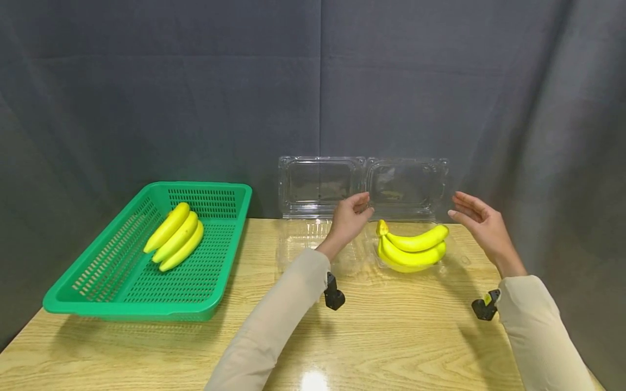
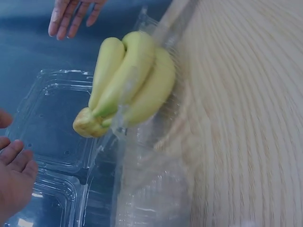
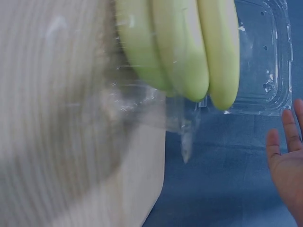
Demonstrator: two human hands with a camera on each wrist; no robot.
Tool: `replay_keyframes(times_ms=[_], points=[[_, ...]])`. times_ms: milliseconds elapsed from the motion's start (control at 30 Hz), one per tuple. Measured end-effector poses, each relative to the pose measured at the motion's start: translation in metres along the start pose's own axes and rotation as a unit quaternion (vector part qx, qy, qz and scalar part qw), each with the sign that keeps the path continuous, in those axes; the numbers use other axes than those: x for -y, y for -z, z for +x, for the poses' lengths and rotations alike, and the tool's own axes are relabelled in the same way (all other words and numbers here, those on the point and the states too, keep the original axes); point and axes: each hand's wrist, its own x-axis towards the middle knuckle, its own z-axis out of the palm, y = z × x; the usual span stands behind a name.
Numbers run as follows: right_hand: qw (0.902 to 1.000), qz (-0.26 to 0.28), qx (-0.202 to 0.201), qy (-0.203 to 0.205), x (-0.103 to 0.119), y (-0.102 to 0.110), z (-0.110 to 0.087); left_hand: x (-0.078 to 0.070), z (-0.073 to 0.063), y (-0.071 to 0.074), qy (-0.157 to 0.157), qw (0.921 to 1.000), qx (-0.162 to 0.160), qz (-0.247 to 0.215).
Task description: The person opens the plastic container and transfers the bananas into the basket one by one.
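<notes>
A bunch of yellow bananas (image 1: 413,251) lies in the base of the right-hand clear plastic clamshell box (image 1: 457,255), stem to the left. Its lid (image 1: 408,182) stands raised at the back. My left hand (image 1: 349,220) is held above the boxes, left of the stem, fingers loosely bent and holding nothing. To the right of the bananas, my right hand (image 1: 481,225) hovers with extended fingers and an empty palm. Both hands are apart from the bunch, which sits between them in the left wrist view too. A second clear clamshell (image 1: 298,244), lid up, stands partly behind my left forearm.
A green perforated basket (image 1: 232,260) stands on the left of the wooden table (image 1: 391,336), with another banana bunch (image 1: 176,237) inside. A dark grey curtain (image 1: 195,98) hangs behind the table. Small black devices (image 1: 334,291) are worn at both wrists.
</notes>
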Motion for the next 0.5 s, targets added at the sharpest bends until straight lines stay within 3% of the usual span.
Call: replay_keyframes(times_ms=[200, 367, 500], points=[[0.9997, -0.014, 0.018, -0.003, -0.008, 0.002, -0.015, 0.005, -0.002, -0.005, -0.057, 0.9916, 0.048, 0.106], [0.9993, -0.022, 0.031, -0.004, -0.013, 0.002, -0.026, 0.003, -0.002, -0.009, -0.071, 0.9829, 0.078, 0.150], [0.9988, -0.020, 0.044, -0.009, -0.017, 0.002, -0.034, 0.005, 0.000, -0.011, -0.058, 0.9812, 0.100, 0.155]])
